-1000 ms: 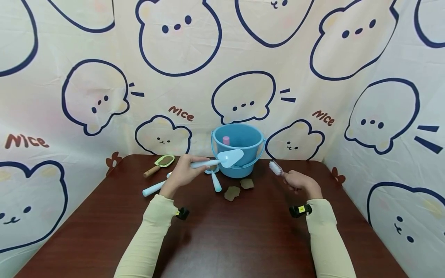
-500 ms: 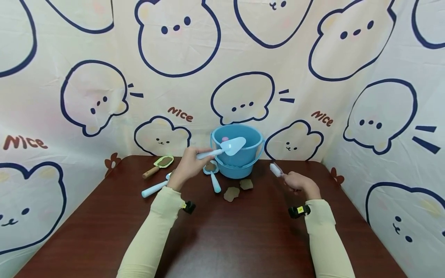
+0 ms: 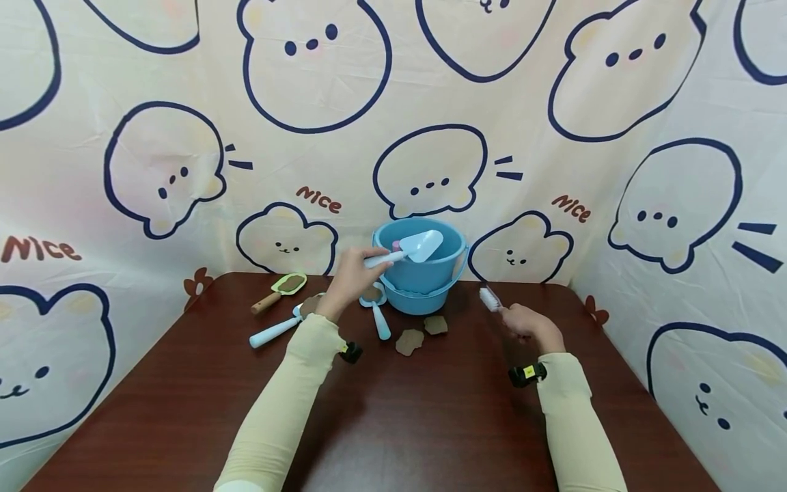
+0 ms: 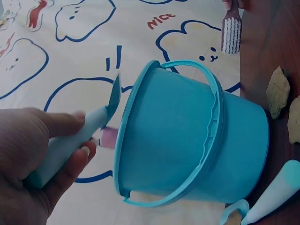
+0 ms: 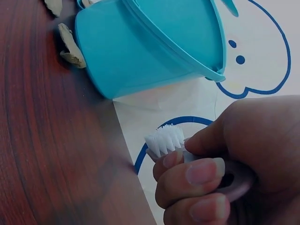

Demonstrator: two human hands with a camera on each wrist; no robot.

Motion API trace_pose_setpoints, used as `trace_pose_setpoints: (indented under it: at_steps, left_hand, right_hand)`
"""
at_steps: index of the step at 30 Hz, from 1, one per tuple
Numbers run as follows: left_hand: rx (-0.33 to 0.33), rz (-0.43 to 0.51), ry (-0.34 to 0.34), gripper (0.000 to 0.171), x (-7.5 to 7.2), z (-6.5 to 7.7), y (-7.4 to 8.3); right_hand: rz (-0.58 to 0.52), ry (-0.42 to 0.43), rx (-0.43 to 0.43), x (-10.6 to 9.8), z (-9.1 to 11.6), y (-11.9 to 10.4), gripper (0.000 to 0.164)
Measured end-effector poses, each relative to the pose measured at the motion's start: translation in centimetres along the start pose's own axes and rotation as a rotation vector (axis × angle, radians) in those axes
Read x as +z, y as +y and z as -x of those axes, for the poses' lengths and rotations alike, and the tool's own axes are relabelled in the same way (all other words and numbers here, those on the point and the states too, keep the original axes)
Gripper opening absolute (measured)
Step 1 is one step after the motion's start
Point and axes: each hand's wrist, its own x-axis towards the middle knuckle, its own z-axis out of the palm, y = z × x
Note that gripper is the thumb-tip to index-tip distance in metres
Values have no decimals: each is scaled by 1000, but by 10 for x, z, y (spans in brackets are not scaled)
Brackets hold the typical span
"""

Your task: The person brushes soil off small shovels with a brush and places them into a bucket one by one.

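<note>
My left hand [image 3: 355, 277] pinches the handle of a light blue trowel [image 3: 423, 246] between thumb and fingers. The trowel's pale blade hovers at the mouth of a blue bucket [image 3: 418, 277], seen from the side in the left wrist view. A pink handle end [image 4: 109, 137] pokes past the bucket's rim; what it belongs to is hidden inside. To the bucket's right, my right hand [image 3: 533, 326] grips a small brush [image 3: 490, 298] with white bristles, raised off the table. In the right wrist view, curled fingers wrap the brush's brownish handle, bristles [image 5: 166, 139] upward.
Two brown lumps [image 3: 410, 342] lie before the bucket on the dark wooden table [image 3: 418, 424]. Left of it are a light blue scoop [image 3: 380, 321], another long-handled blue tool [image 3: 273, 333] partly behind my left arm, and a green-rimmed scoop [image 3: 277, 297] with a wooden handle. A printed cloth hangs behind.
My left hand has carried the trowel up and to the right, from the bucket's front side to over its mouth. The right hand and brush have hardly moved.
</note>
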Motion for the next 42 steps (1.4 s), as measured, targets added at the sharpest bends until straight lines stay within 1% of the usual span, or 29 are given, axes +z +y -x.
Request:
trace_pose_setpoints:
  at_steps: [4, 8, 11, 15, 20, 25, 30, 38, 42]
  left_hand:
    - [-31, -47, 13, 34, 6, -5, 3]
    - [-29, -73, 27, 35, 13, -9, 1]
    - [-22, -65, 40, 33, 16, -12, 0]
    - [-33, -42, 54, 33, 18, -16, 0]
    - [-36, -13, 102, 31, 24, -20, 0]
    - [-49, -9, 147, 28, 28, -21, 1]
    - [-61, -14, 168, 27, 31, -22, 2]
    - [-6, -36, 189, 22, 34, -27, 4]
    - [-10, -39, 204, 18, 37, -29, 4]
  right_hand:
    - [3, 2, 12, 2, -1, 0, 42]
    - [14, 6, 10, 3, -1, -1, 41]
    - [19, 10, 3, 4, 0, -2, 41]
    - [22, 10, -2, 4, 2, -4, 43]
    - [29, 9, 0, 5, 1, -6, 45]
    - [30, 10, 6, 6, -1, -4, 43]
    - [25, -8, 8, 7, -3, -3, 44]
    - [20, -11, 7, 8, -2, -4, 44]
    - [11, -16, 15, 9, -2, -4, 42]
